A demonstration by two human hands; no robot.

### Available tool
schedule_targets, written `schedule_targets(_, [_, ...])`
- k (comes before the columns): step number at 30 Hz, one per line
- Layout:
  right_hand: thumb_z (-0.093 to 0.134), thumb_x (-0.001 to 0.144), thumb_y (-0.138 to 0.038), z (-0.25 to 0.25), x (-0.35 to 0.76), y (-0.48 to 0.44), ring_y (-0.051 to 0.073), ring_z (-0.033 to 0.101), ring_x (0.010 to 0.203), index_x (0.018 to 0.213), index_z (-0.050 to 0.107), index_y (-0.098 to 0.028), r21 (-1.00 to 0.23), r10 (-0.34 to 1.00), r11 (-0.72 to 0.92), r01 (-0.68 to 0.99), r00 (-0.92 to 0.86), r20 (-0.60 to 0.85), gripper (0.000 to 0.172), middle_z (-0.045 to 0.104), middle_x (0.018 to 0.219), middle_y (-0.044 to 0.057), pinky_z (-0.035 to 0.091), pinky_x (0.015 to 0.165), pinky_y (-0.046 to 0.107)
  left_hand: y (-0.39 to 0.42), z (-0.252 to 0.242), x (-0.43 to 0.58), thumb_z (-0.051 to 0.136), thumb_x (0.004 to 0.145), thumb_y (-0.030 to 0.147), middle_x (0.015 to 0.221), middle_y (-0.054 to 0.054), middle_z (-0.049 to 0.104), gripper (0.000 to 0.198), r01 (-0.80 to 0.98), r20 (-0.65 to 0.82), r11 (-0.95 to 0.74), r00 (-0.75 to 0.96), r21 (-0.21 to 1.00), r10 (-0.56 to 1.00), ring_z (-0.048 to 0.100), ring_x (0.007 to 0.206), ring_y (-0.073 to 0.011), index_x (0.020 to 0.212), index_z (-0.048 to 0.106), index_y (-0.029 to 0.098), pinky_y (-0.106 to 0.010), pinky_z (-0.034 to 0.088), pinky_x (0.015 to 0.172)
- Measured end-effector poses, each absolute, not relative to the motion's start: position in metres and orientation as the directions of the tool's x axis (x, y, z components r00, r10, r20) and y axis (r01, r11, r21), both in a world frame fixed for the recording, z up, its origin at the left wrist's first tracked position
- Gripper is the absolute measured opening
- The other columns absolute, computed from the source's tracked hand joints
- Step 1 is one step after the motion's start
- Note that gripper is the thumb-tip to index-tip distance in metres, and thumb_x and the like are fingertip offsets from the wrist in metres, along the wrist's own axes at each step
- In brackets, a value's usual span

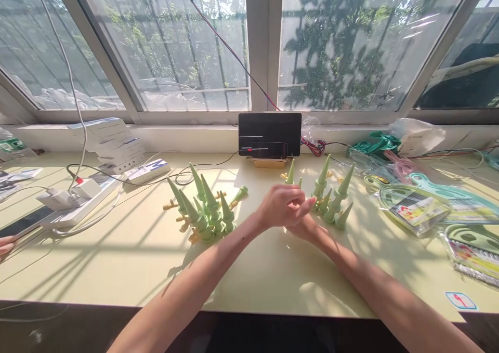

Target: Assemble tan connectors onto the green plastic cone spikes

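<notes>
In the head view my left hand is raised over the middle of the table, fingers curled inward and thumb pointing right. Whatever it may hold is hidden. My right hand lies just below and behind it, its fingers covered by the left hand. Close behind and to the right of my hands stands a group of pale green cone-shaped toy pieces with small yellowish parts. To the left a second cluster of green spiked pieces stands upright, yellowish pegs sticking out at its sides.
A black screen stands by the window. White boxes and a power strip with cables are on the left, near another person's fingers beside a dark flat device. Bagged green toy packs lie right.
</notes>
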State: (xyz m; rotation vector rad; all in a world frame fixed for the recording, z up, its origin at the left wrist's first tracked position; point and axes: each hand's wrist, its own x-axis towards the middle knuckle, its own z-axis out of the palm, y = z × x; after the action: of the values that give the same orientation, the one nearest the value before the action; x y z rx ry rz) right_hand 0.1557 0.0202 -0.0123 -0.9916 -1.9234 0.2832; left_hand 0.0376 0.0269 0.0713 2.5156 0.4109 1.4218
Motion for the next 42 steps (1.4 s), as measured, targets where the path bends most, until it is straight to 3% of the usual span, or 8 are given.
schedule_targets(4, [0.048,0.086,-0.015,-0.010,0.155,0.026,0.016,0.052,0.065,0.084,0.060,-0.014,-0.528,0.699,0.707,0.471,-0.349,0.624,0.012,0.060,0.074,0.004,0.040,0.056,0.027,0.039,0.062,0.028,0.058,0.089,0.029,0.048,0.006,0.031,0.047,0.163,0.796,-0.893,0.407,0.420,0.449,0.026,0.047,-0.0073,0.050,0.033,0.019,-0.025,0.024,0.046])
schedule_targets(7, [0.048,0.090,-0.018,-0.008,0.153,0.022,0.012,0.043,0.055,0.077,0.055,-0.016,-0.543,0.700,0.710,0.448,-0.367,0.612,0.014,0.052,0.064,-0.001,0.034,0.052,0.025,0.042,0.055,0.023,0.056,0.091,0.033,0.047,0.005,0.035,0.047,0.175,0.766,-0.838,0.341,0.517,0.544,0.030,0.046,-0.0077,0.050,0.038,0.019,-0.025,0.025,0.046])
schedule_targets(13, [0.051,0.097,-0.027,-0.005,0.152,0.017,0.012,0.043,0.055,0.083,0.052,-0.020,-0.571,0.740,0.669,0.477,-0.356,0.570,0.016,0.051,0.066,-0.002,0.035,0.055,0.025,0.043,0.047,0.015,0.053,0.092,0.040,0.051,0.002,0.042,0.046,0.237,0.666,-0.717,0.265,0.656,0.697,0.035,0.049,-0.0095,0.053,0.043,0.019,-0.026,0.030,0.050])
schedule_targets(21, [0.052,0.098,-0.029,-0.002,0.153,0.013,0.012,0.043,0.054,0.092,0.060,-0.019,-0.548,0.743,0.664,0.509,-0.360,0.565,0.014,0.052,0.063,-0.003,0.036,0.056,0.025,0.051,0.030,0.007,0.052,0.093,0.042,0.054,0.003,0.040,0.044,0.223,0.586,-0.637,0.257,0.738,0.768,0.036,0.052,-0.0098,0.056,0.045,0.018,-0.026,0.030,0.052])
schedule_targets(31, [0.051,0.099,-0.038,0.002,0.151,0.006,0.012,0.043,0.052,0.086,0.061,-0.018,-0.557,0.771,0.624,0.548,-0.315,0.554,0.026,0.051,0.061,-0.002,0.036,0.053,0.025,0.054,0.022,0.005,0.052,0.093,0.043,0.055,0.002,0.044,0.043,0.182,0.491,-0.553,0.296,0.813,0.819,0.041,0.054,-0.0098,0.058,0.049,0.017,-0.026,0.032,0.054])
schedule_targets(35, [0.053,0.098,-0.035,0.007,0.150,0.001,0.012,0.042,0.051,0.085,0.062,-0.018,-0.570,0.777,0.617,0.543,-0.302,0.553,0.023,0.050,0.059,-0.003,0.036,0.053,0.024,0.055,0.018,0.004,0.052,0.093,0.045,0.056,0.002,0.044,0.046,0.169,0.466,-0.527,0.299,0.833,0.833,0.040,0.054,-0.0094,0.057,0.049,0.017,-0.025,0.031,0.053])
schedule_targets(42, [0.056,0.097,-0.032,0.008,0.149,-0.001,0.013,0.045,0.052,0.111,0.069,-0.019,-0.589,0.787,0.593,0.549,-0.243,0.567,0.024,0.052,0.059,-0.003,0.042,0.055,0.025,0.055,0.021,0.003,0.052,0.091,0.054,0.056,0.001,0.046,0.051,0.089,0.387,-0.428,0.293,0.899,0.874,0.041,0.055,-0.0099,0.056,0.051,0.017,-0.025,0.032,0.051])
